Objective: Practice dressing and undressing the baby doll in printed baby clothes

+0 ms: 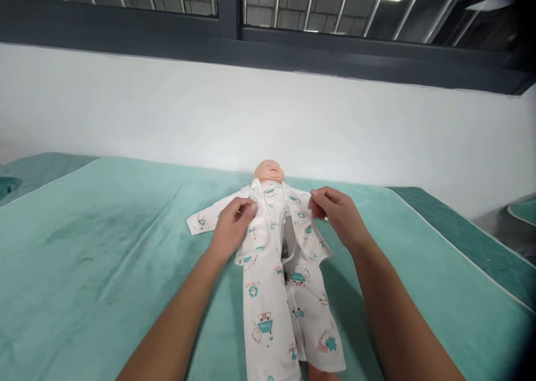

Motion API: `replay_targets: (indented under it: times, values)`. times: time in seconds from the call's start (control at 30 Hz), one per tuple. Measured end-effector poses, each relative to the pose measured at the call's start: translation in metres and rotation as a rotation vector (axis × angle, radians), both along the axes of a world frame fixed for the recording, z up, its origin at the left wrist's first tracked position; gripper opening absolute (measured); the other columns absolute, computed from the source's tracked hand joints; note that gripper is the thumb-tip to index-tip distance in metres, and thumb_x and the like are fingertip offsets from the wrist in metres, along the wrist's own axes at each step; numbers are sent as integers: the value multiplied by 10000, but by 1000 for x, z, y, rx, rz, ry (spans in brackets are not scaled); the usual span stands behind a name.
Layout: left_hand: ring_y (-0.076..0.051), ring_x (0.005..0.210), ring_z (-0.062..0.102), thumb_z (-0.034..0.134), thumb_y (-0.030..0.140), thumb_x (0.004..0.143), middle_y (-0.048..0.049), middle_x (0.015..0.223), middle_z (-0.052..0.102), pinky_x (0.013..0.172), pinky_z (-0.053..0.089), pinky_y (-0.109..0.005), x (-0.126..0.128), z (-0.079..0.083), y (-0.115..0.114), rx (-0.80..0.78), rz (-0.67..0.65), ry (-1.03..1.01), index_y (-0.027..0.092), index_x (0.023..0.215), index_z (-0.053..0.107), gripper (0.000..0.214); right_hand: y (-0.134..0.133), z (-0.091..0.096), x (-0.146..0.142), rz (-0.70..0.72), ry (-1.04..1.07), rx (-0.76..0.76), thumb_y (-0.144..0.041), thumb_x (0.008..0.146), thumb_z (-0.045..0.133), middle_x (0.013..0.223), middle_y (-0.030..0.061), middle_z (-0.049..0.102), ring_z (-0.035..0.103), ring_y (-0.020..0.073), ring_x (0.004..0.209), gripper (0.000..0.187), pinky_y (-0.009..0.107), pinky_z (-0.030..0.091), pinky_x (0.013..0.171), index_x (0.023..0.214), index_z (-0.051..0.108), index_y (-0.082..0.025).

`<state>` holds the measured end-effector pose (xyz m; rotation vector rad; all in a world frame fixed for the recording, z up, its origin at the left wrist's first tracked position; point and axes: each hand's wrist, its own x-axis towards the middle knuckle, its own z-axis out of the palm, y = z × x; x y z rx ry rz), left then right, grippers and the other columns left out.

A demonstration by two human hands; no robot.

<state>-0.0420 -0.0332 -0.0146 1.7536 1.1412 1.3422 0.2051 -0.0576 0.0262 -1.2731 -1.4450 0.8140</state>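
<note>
A baby doll [268, 170] lies on its back, its head toward the wall. It wears a white printed baby jacket [260, 233], open down the front, over white printed trousers [264, 308]. My left hand [234, 222] is closed in a pinch at the jacket's left front panel. On the other side, my right hand [337, 211] pinches the jacket near the shoulder and sleeve, which it partly covers. The sleeve on the left lies stretched out flat. A grey gap shows at the trousers' waist, and part of a doll leg [320, 373] shows below the right trouser leg.
The doll rests on a green plush cover [125, 247] with pale seam lines. Behind it rises a white wall [188, 107], topped by a dark window frame [228, 38] with metal bars beyond. Another green padded edge [523, 209] shows at far right.
</note>
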Motion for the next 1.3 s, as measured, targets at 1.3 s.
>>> replay_targets:
  times: [1.3]
  values:
    - [-97, 615, 451, 480, 224, 887, 40, 687, 542, 579, 360, -215, 31, 19, -46, -75, -154, 227, 220, 859, 585, 108, 103, -8, -76, -32, -581, 99, -324, 773, 524, 799, -12, 648, 533, 161, 699, 128, 272, 318, 602, 807, 609, -233]
